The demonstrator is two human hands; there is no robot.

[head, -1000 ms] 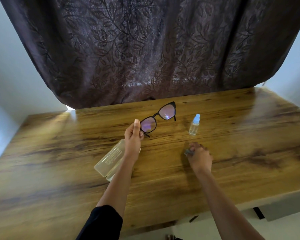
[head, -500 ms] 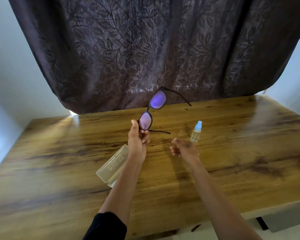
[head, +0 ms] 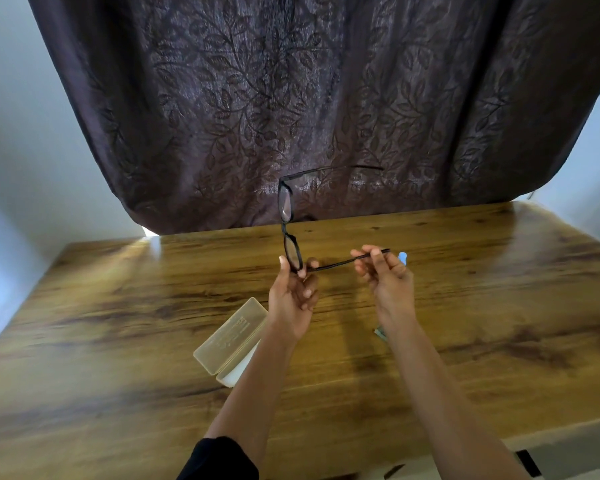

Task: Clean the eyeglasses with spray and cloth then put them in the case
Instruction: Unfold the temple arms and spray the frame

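Wooden surface before dark curtain, left hand pinching black eyeglasses at the lower lens, right hand pinching one temple arm, open case below.

A home room: a wooden table against pale walls, backed by a dark leaf-patterned curtain.

The eyeglasses are black, the curtain leaf-patterned.

The black plastic-framed eyeglasses stand on end above the brown wooden table. The left hand pinches the lower lens corner, the right hand pinches that temple's tip. A translucent beige plastic case lies beside the left wrist.
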